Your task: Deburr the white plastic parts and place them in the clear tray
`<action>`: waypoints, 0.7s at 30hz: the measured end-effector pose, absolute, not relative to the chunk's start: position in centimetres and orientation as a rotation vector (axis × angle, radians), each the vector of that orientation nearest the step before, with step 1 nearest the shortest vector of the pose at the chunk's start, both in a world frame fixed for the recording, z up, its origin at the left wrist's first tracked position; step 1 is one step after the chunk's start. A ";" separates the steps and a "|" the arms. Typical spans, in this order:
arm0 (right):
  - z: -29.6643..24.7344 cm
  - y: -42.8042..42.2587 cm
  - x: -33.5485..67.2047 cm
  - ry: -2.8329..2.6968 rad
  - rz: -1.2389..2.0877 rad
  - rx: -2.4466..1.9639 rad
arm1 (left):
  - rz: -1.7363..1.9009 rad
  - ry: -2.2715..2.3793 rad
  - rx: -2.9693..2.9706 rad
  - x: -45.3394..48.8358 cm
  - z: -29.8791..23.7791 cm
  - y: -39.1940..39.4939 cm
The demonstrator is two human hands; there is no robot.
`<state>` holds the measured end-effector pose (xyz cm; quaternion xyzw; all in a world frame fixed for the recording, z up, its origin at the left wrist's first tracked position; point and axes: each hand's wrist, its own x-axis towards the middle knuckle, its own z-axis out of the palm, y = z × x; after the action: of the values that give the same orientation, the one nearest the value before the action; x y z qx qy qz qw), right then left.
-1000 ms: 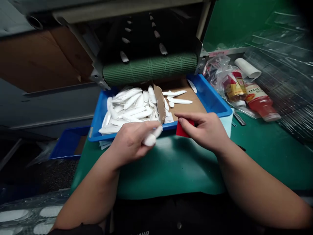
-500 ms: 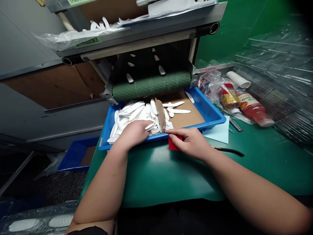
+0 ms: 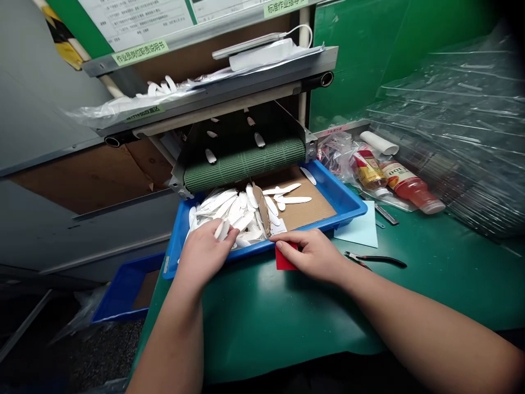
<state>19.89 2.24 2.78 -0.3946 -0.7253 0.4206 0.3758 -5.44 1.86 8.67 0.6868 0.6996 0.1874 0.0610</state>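
A heap of tapered white plastic strips [image 3: 229, 216] lies in a shallow blue plastic tray [image 3: 346, 205], left of an upright strip of brown cardboard [image 3: 262, 210]; a few more rest on the tray's brown corrugated cardboard liner [image 3: 307, 210]. The left hand [image 3: 203, 254] is at the heap, fingers curled closed around at least one strip. The right hand [image 3: 311, 254] lies over a red card [image 3: 284, 258] at the tray's front rim, fingers extended; whether they grip it cannot be determined. A green woven conveyor belt [image 3: 241, 164] runs behind the tray, and black-handled pliers [image 3: 375, 260] lie on the green bench mat [image 3: 262, 323].
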 end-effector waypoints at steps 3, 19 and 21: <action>2.5 2.3 19.4 -1.677 1.304 -0.971 | 0.924 1.973 1.897 -5.5 9.3 -0.7; 3.8 2.0 20.6 -1.661 1.539 -0.807 | 0.778 1.257 1.740 -1.9 5.5 -1.7; 4.2 2.2 21.2 -1.393 1.535 -0.797 | 0.798 1.259 1.737 -2.0 5.1 -1.7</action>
<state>21.21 2.21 4.25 -0.3215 -0.5618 0.6193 0.4444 -1.95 -1.68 5.13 0.6909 0.5007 0.3174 0.4138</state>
